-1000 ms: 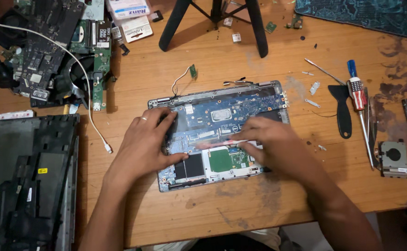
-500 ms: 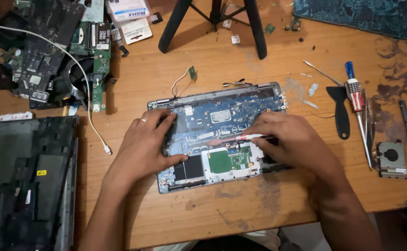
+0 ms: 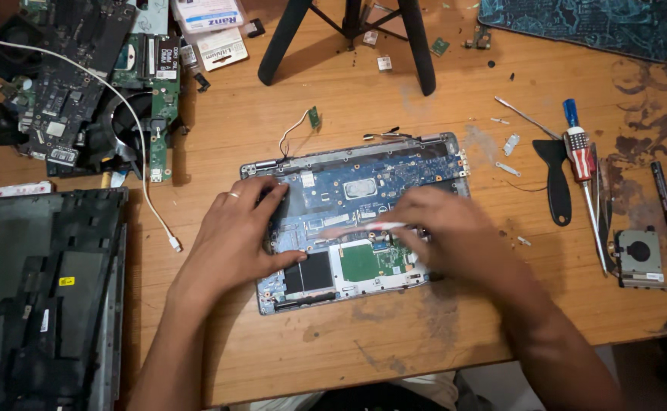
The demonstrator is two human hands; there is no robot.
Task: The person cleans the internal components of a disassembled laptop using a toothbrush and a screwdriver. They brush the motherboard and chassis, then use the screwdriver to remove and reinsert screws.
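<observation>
One opened laptop base (image 3: 364, 183), two hands, perhaps two screwdrivers (image 3: 581, 164).

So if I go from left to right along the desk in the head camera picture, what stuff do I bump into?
Black laptop shell → left hand → opened laptop base → right hand → black pry tool → screwdriver → small fan → black pen.

Worn wooden counter (image 3: 394, 342), stained dark at its right side, strewn with parts

An opened laptop base (image 3: 364, 183) lies mid-counter; a dark laptop shell (image 3: 44, 297) at left; circuit boards (image 3: 67, 91) far left; a red-handled screwdriver (image 3: 581, 152), black pry tool (image 3: 555, 179) and small fan (image 3: 639, 257) at right; tripod legs (image 3: 417, 46) behind.
</observation>
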